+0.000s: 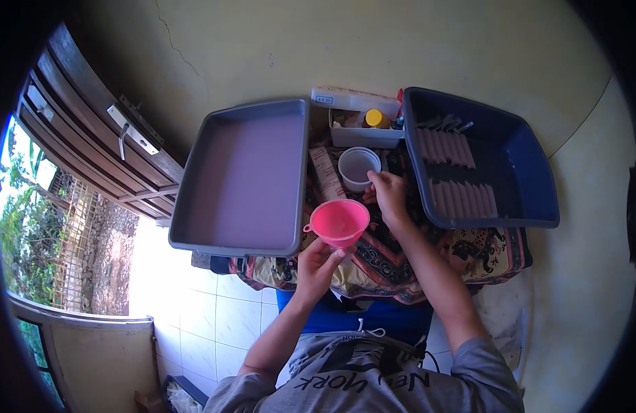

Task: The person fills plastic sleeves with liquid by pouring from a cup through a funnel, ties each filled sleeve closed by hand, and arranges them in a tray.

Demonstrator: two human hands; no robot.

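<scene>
My left hand (320, 268) is closed around the lower part of a pink funnel (339, 219), just in front of my body. Whatever sits under the funnel is mostly hidden by my fingers. My right hand (388, 196) is at the right side of a white plastic cup (359, 165), its fingers closed at the cup's rim. The cup stands on the patterned cloth behind the funnel. To its left lies a whitish packet with red print (325, 173).
A grey tray of purplish liquid or powder (305, 206) is at left. At right, a blue-grey tray (524, 168) holds two rows of filled packets (462, 199). Behind the cup stands a small container (366, 139) with a yellow-capped bottle (374, 119). A door (152, 165) is far left.
</scene>
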